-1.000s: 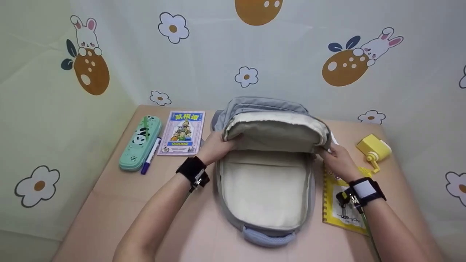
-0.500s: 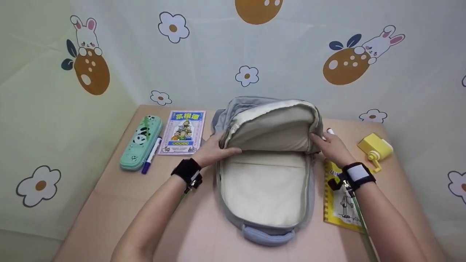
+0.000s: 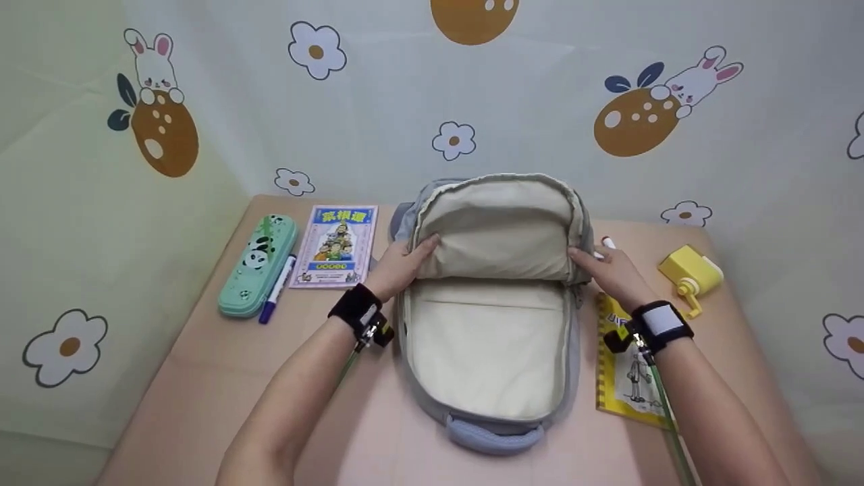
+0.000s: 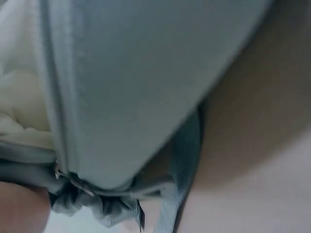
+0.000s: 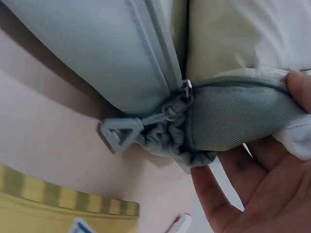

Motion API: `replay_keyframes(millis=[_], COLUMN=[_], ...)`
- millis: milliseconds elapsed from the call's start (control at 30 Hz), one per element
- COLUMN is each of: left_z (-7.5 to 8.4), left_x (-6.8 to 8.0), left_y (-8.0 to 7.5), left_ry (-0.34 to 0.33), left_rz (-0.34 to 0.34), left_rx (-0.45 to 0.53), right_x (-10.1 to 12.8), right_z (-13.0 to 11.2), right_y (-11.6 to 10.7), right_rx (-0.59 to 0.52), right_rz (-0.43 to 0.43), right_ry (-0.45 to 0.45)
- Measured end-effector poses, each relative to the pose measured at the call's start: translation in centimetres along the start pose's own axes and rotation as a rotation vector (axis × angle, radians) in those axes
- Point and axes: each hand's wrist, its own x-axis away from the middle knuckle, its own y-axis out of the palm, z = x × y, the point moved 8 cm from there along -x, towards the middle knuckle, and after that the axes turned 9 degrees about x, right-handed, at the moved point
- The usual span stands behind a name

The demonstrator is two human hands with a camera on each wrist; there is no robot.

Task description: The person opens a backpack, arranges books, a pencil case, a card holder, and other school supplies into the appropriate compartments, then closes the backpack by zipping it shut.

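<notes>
A grey backpack (image 3: pixel 574 368) lies open on the pink table (image 3: pixel 270 385), its cream lining showing. Its front flap (image 3: pixel 499 229) stands raised at the far end. My left hand (image 3: pixel 403 264) grips the flap's left edge, and my right hand (image 3: pixel 605 270) grips the right edge. In the right wrist view my right hand's fingers (image 5: pixel 272 194) pinch the grey flap fabric (image 5: pixel 233 116) beside a grey zipper pull (image 5: pixel 119 135). The left wrist view is filled by the backpack's grey side (image 4: pixel 136 87), with a strap (image 4: pixel 180 165) hanging down.
A green panda pencil case (image 3: pixel 258 264), a purple marker (image 3: pixel 277 289) and a pink-covered book (image 3: pixel 335 245) lie at the left. A yellow spiral notebook (image 3: pixel 628 385), a red-capped pen (image 3: pixel 607 243) and a yellow crank device (image 3: pixel 690 275) lie at the right. Printed curtains surround the table.
Both hands have lifted the flap up and pushed it back toward the far side, so it now stands nearly upright with its cream inside facing me.
</notes>
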Motion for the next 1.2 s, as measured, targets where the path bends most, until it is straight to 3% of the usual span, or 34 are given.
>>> replay_keyframes(millis=[167, 333, 467, 700, 967, 1200], left_z=[0.0, 0.2, 0.2, -0.1, 0.0, -0.3], left_x=[-0.2, -0.3, -0.2, 0.1, -0.1, -0.1], left_y=[0.1, 0.5, 0.4, 0.1, 0.2, 0.2], left_ry=[-0.026, -0.006, -0.007, -0.045, -0.021, -0.029], left_rz=[0.011, -0.003, 0.009, 0.017, 0.005, 0.000], left_rx=[0.008, 0.028, 0.020, 0.005, 0.039, 0.035], right_x=[1.0, 3.6, 6.0, 10.4, 12.6, 12.0], right_z=[0.3, 1.0, 3.2, 9.1, 12.2, 11.4], right_y=[-0.2, -1.6, -3.3, -5.9, -5.7, -4.0], right_rx=[-0.062, 0.045, 0.180, 0.429, 0.399, 0.381], right_rz=[0.018, 0.042, 0.027, -0.015, -0.020, 0.027], right_ry=[-0.050, -0.033, 0.080, 0.370, 0.528, 0.475])
